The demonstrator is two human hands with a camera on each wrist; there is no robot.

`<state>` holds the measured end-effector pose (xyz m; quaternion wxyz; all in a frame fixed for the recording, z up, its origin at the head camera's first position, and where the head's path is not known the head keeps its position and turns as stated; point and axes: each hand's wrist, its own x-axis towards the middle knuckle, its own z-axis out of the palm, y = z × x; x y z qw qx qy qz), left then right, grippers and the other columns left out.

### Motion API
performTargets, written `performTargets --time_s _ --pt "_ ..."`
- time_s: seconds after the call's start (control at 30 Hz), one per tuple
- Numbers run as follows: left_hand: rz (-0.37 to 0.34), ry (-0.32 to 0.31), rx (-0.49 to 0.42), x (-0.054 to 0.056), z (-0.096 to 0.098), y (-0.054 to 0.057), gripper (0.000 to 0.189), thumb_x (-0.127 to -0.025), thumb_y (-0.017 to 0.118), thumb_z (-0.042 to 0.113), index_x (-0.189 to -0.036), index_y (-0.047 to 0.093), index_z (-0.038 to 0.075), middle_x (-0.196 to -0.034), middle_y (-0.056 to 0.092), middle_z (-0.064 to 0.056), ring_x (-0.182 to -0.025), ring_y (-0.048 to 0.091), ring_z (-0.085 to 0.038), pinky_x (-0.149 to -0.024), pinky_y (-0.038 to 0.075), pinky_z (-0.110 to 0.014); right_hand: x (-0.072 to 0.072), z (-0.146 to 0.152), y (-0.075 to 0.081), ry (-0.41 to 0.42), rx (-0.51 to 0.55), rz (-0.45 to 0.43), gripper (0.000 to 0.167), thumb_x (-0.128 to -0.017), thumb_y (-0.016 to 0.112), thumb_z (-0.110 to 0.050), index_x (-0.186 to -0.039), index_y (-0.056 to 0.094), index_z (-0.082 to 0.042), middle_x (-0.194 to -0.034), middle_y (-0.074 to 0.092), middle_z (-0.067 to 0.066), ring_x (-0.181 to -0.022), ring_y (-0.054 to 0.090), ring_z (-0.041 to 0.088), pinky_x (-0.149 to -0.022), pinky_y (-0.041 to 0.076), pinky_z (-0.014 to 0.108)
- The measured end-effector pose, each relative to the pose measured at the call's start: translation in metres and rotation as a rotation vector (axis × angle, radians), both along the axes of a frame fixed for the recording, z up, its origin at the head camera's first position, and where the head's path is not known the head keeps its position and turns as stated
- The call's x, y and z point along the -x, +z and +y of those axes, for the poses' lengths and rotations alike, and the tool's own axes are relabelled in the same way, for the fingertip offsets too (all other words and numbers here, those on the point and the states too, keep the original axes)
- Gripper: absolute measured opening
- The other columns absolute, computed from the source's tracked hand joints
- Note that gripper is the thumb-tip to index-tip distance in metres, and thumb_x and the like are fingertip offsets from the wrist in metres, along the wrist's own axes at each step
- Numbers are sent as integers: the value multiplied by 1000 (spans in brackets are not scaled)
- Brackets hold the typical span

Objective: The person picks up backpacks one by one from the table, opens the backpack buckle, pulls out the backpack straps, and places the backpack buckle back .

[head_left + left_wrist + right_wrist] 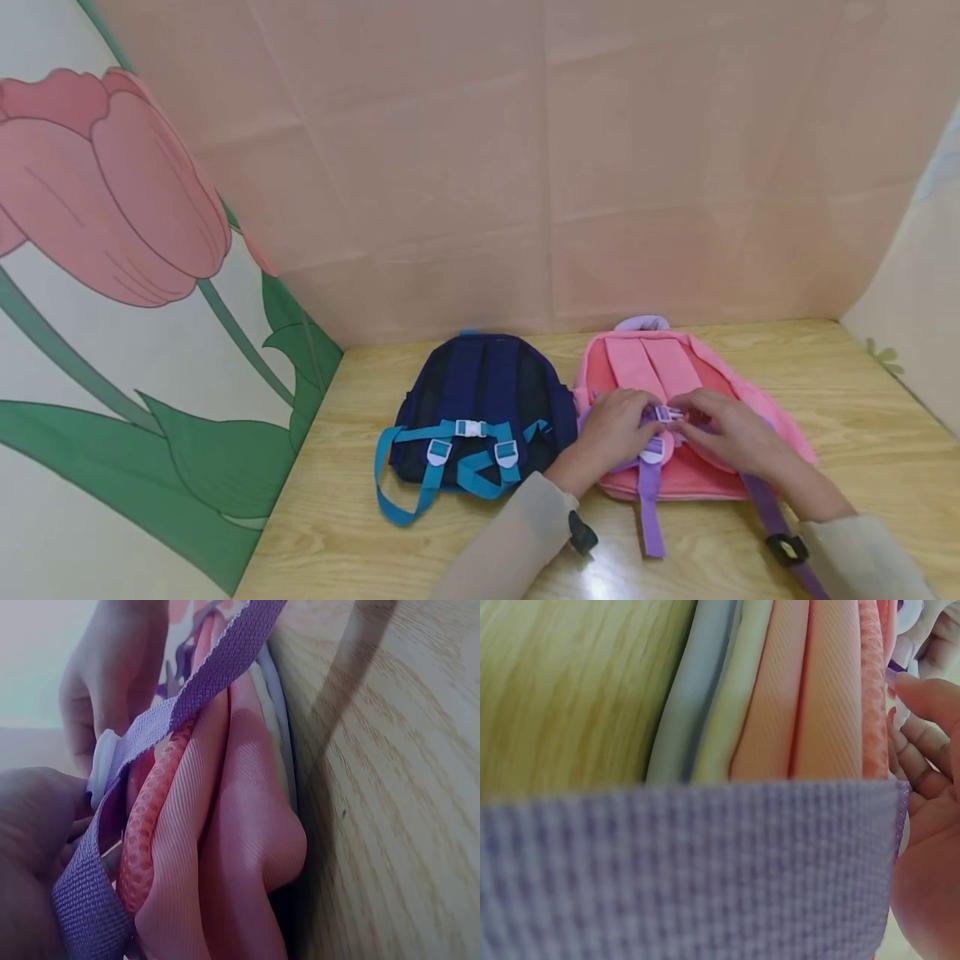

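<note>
A pink backpack (pixel 716 362) lies on the table with its shoulder straps facing up. Over its middle is a small white side-release buckle (pixel 664 413) on purple webbing. My left hand (pixel 617 429) pinches the buckle's left part between thumb and fingers. From the other side, my right hand (pixel 738 429) pinches the white right part, close against the left. Whether the two parts are fully joined is too small to tell. Purple webbing (pixel 154 724) crosses the bag's side in the left wrist view, and a wide purple strap (pixel 690 870) blocks much of the right wrist view.
Left of the pink bag lies a navy backpack (pixel 480 367) with teal straps and its white chest buckle (pixel 471 428) fastened. A loose purple strap end (pixel 651 517) hangs onto the wooden table (pixel 337 500). A pinkish backdrop (pixel 547 167) rises behind.
</note>
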<state>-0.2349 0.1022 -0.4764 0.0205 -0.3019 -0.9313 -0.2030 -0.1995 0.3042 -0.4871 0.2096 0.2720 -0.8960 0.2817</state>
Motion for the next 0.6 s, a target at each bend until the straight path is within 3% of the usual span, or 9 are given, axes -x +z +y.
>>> performTargets --time_s 0.3,0.6 --pt "25 6 115 2 -5 4 31 -95 67 49 -123 68 35 -105 66 23 -100 53 1 -102 35 -27 2 2 -2 14 -1 51 39 -73 86 2 -105 71 -13 -88 64 -13 -77 56 -4 -69 47 13" --pt "8 11 25 2 -7 2 30 -95 67 48 -121 71 35 -106 68 23 -100 56 3 -98 36 -24 3 3 -2 -2 7 52 40 -74 85 3 -107 72 -15 -91 66 -13 -78 55 -3 -69 46 16"
